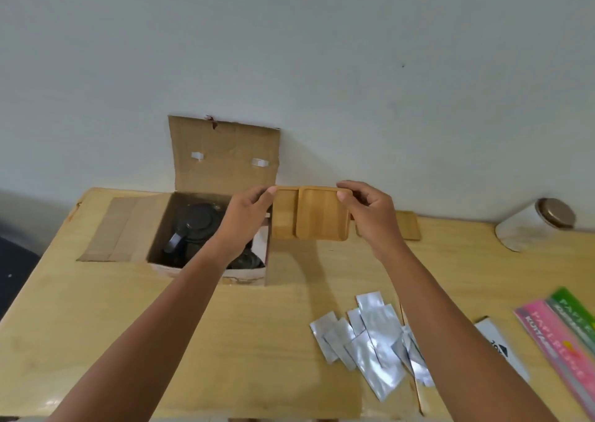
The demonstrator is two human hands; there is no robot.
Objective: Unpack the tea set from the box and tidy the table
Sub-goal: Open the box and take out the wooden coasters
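An open cardboard box (225,164) stands at the back of the wooden table (96,309), its lid flap leaning on the wall. Inside it lies a dark glass teapot (196,225) with a black lid. Just right of the box, above the table, I hold two overlapping wooden coasters (310,215). My left hand (248,210) pinches their left edge and my right hand (367,206) grips their right edge. Another wooden coaster (409,225) lies flat on the table behind my right hand.
Several silver foil sachets (370,341) are scattered at the front right. A white jar (534,225) with a metal lid lies on its side at the back right. Pink and green packets (560,334) and a white leaflet (499,347) lie at the right edge.
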